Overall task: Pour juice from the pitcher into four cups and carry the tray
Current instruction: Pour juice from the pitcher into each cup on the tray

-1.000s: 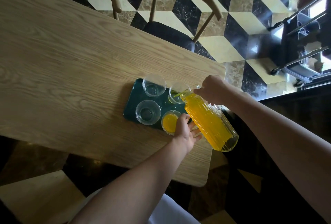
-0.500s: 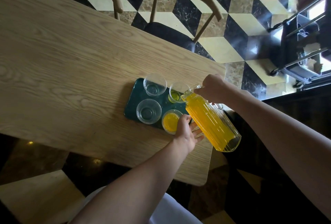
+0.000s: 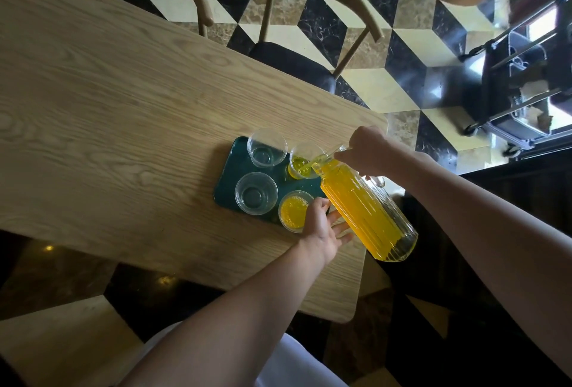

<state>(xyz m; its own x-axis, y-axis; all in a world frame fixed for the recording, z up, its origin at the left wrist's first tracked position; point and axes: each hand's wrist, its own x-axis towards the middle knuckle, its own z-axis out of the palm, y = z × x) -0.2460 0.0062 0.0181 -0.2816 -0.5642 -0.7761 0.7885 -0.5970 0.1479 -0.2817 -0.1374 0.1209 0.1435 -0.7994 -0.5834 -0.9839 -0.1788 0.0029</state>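
A dark green tray [image 3: 230, 176] lies near the table's right end with four clear cups on it. The near right cup [image 3: 292, 211] holds orange juice. The far right cup [image 3: 301, 165] has a little juice at its bottom. The far left cup [image 3: 266, 147] and near left cup [image 3: 256, 193] hold nothing. My right hand [image 3: 365, 151] grips the neck of a ribbed glass pitcher [image 3: 368, 213] full of juice, tilted with its spout over the far right cup. My left hand [image 3: 322, 225] rests at the tray's near right corner, touching the filled cup, fingers spread.
The wooden table [image 3: 123, 101] ends just right of the tray. Two wooden chairs [image 3: 309, 55] stand at its far side on a checkered floor. A metal cart [image 3: 526, 77] stands at the far right. A dark counter edge runs under my right arm.
Juice has begun to collect in the far right cup as the pitcher stays tilted over it. My left hand has opened its fingers a little by the filled cup.
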